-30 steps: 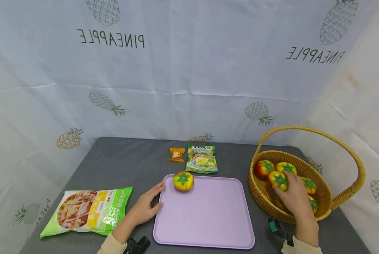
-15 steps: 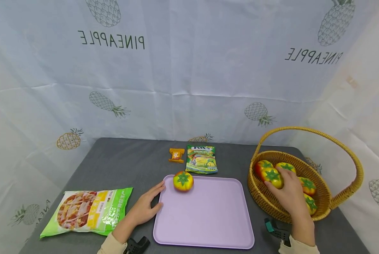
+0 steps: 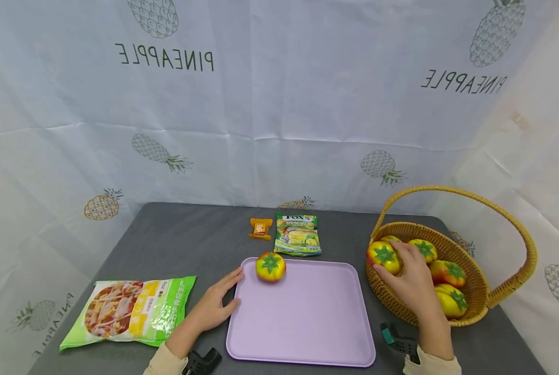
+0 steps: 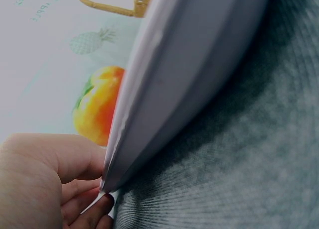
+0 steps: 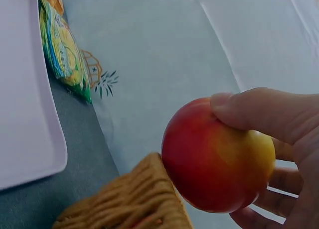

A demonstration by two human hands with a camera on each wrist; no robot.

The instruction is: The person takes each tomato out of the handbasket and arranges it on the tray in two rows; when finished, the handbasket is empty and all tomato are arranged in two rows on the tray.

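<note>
while the right hand (image 3: 410, 276) grips a fruit (image 3: 383, 256), the basket (image 3: 388, 300) beneath it, the left hand (image 3: 215, 303) rests uncurled against the tray (image 3: 302, 315) alongside.

dark grey bench (image 3: 195, 234), top looks kinda like woven cloth. there's a lilac tray (image 3: 302, 317) sitting around the middle, with a little orange wrapped snack (image 3: 261, 228) and a green fox's packet (image 3: 298, 235) side by side just behind it. big green food bag (image 3: 124, 312) lies on the left, wicker basket (image 3: 383, 294) on the right.
</note>
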